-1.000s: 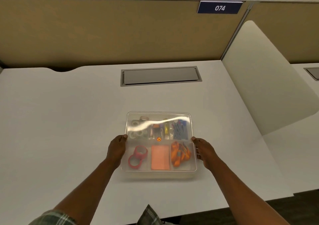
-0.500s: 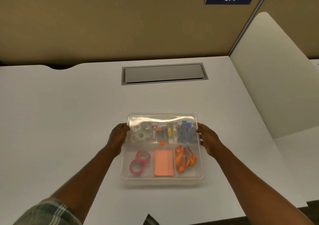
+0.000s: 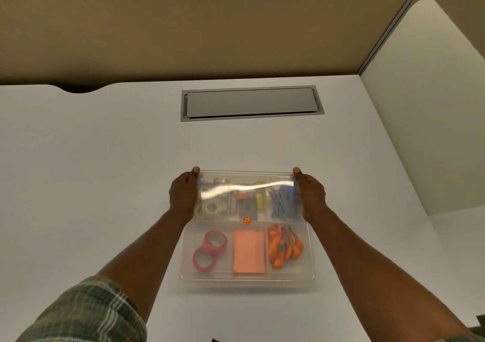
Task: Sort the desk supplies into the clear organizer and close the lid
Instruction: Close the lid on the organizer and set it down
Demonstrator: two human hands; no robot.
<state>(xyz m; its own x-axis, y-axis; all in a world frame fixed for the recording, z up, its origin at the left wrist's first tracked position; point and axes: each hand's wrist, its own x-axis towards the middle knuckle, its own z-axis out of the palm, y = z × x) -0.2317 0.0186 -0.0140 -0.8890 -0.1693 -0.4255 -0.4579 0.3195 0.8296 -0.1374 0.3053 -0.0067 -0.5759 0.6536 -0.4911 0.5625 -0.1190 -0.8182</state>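
All visible supplies (image 3: 248, 251) lie sorted in the clear organizer (image 3: 246, 276) on the desk (image 3: 105, 171), its lid (image 3: 246, 181) on top, left hand (image 3: 183, 197) and right hand (image 3: 311, 197) gripping the far corners, probably pressing it shut.

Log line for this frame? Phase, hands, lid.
phase: seating lid | left hand: grips far-left corner of clear organizer | right hand: grips far-right corner | lid: on | supplies: in compartments

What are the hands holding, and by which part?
The organizer: the left hand grips its far-left corner, the right hand its far-right corner.
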